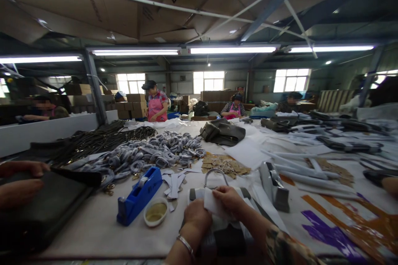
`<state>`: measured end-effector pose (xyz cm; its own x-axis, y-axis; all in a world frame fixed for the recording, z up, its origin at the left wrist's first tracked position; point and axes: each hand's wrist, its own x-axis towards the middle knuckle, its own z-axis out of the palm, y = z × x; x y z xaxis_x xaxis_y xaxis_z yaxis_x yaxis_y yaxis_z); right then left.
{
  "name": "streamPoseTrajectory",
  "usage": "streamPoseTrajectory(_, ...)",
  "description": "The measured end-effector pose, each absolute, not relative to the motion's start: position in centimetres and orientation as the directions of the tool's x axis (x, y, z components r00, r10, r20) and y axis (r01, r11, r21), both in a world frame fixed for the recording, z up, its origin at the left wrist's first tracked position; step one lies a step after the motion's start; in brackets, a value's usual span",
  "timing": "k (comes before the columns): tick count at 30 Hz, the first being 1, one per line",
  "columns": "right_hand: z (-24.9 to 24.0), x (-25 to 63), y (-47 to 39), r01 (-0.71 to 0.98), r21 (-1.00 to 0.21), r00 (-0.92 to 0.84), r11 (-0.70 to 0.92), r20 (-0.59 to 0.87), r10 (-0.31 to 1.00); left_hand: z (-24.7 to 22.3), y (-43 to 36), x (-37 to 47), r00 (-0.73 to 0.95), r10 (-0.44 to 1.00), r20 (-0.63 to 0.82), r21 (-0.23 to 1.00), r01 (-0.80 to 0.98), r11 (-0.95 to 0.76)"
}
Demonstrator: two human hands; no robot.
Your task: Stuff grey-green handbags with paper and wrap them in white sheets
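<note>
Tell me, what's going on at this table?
At a crowded worktable, the person's left hand and right hand both grip white wrapping on a grey bag with a metal handle. A blue tape dispenser and a small dish sit just left. Another person's hands hold a dark bag at far left.

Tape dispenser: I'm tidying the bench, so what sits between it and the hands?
In the head view, a small round dish of yellowish liquid sits between the tape dispenser and the left hand.
</note>
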<state>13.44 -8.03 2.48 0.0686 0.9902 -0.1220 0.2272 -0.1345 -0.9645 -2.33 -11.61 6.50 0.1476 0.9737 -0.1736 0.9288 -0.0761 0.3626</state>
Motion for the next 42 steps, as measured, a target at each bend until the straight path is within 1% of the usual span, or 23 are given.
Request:
streamPoseTrajectory(4, 2.8, 12.6, -7.4, 0.454, -0.880, 0.113, -0.137, -0.096, 0.989, 6.0, -11.5, -3.7, 0.184, 0.973, -0.140, 0.474, 0.875, -0.097)
streamPoseTrajectory(8, 3.7, 11.7, -6.7, 0.660, -0.730, 0.131, -0.179, -0.123, 0.984, 5.7, -11.4, -4.3, 0.222, 0.971, -0.084, 0.577, 0.806, -0.134)
streamPoseTrajectory(12, 4.9, 11.1, -6.6, 0.798, -0.574, 0.133, -0.184, -0.131, 0.982, 5.1, -11.4, -4.6, 0.198, 0.978, -0.058, 0.644, 0.757, -0.115)
streamPoseTrajectory(17, 6.2, 10.0, -7.3, 0.897, -0.418, 0.107, -0.147, -0.117, 0.987, 4.0, -11.1, -4.9, 0.150, 0.988, -0.042, 0.657, 0.749, -0.086)
streamPoseTrajectory(26, 6.7, 8.3, -8.7, 0.967, -0.241, 0.055, -0.081, -0.113, 0.992, 2.6, -10.5, -5.2, 0.116, 0.993, 0.025, 0.646, 0.756, -0.104)
streamPoseTrajectory(31, 6.1, 7.9, -9.3, 0.981, -0.191, 0.029, -0.043, -0.074, 0.997, 2.6, -10.8, -5.4, 0.114, 0.993, 0.035, 0.625, 0.772, -0.111)
streamPoseTrajectory(35, 5.8, 8.0, -9.6, 0.981, -0.193, 0.028, -0.035, -0.042, 0.999, 3.4, -11.4, -5.3, 0.106, 0.994, 0.032, 0.557, 0.824, -0.105)
streamPoseTrajectory(39, 5.4, 8.2, -9.7, 0.973, -0.230, 0.024, -0.026, -0.012, 1.000, 4.8, -11.8, -4.4, 0.113, 0.993, 0.038, 0.459, 0.881, -0.118)
streamPoseTrajectory(42, 5.1, 8.4, -9.7, 0.956, -0.292, -0.003, 0.011, 0.026, 1.000, 5.6, -11.8, -3.7, 0.123, 0.992, 0.012, 0.401, 0.908, -0.118)
